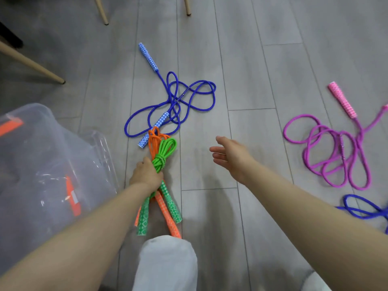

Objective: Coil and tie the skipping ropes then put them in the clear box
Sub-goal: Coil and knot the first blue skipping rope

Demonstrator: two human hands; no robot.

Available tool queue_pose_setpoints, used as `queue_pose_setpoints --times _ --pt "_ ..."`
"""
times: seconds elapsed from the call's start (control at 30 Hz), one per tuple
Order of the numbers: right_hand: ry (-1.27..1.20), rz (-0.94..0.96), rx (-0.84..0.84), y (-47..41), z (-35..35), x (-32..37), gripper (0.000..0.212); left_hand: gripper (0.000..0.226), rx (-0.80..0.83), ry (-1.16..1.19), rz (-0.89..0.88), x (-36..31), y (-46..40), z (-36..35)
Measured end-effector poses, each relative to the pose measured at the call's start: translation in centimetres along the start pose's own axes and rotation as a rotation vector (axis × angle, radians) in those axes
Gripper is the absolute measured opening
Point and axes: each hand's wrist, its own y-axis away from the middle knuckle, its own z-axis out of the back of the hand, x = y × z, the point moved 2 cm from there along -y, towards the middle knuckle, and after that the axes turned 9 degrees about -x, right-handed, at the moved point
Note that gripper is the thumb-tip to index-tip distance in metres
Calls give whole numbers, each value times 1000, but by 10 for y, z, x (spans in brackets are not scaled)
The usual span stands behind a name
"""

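On the grey plank floor [252,59]: left hand [144,174] grips coiled green cord skipping rope [162,156] and orange one [154,141].
Right hand [231,156] open, fingers spread, holding nothing.

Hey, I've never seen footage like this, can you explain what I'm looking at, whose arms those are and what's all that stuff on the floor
There is no machine here. One camera worn on a person's head looks down at their own bare arms. The left hand has its grip round two coiled, tied skipping ropes, the green rope and the orange rope. The right hand is open, holding nothing. On the grey wood floor lie a loose blue rope and a loose pink rope. The clear box stands at the left.
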Motion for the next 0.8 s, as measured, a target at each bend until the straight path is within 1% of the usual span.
queue_pose_setpoints --times 0.07,0.13,0.17,0.23,0.3,0.37,0.43,0.5,0.6,0.63,0.73,0.8 --pt "-9 -22 14 -6 -5 -2 31 52 -22 -74 -18 6 0 -5" --pt "-15 -39 29 -12 -10 -3 29 56 -42 -83 14 10 0 -9" --pt "-16 -49 35 -16 -12 -5 28 59 -62 -55 33 10 -1 -10" --pt "-17 -69 46 -23 -15 -10 25 58 -148 79 30 8 -5 -6" --pt "-14 -75 57 -30 -18 -12 23 49 -274 244 -51 8 -15 0" --pt "33 -29 50 -37 -20 -10 19 38 -369 292 -118 10 -28 10" --pt "160 91 19 -46 -22 -10 14 33 -408 299 -99 12 -48 18" --pt "357 228 8 -53 -23 -12 19 33 -385 314 -62 7 -72 23" --pt "856 424 124 -65 -23 -23 34 43 -284 229 -31 -10 -104 22" --pt "984 489 142 -69 -22 -25 38 46 -247 189 -16 -14 -112 20" --pt "1176 611 126 -79 -15 -28 44 50 -118 119 50 -22 -124 14" --pt "1321 658 151 -83 -11 -34 50 51 -60 51 44 -24 -127 10"
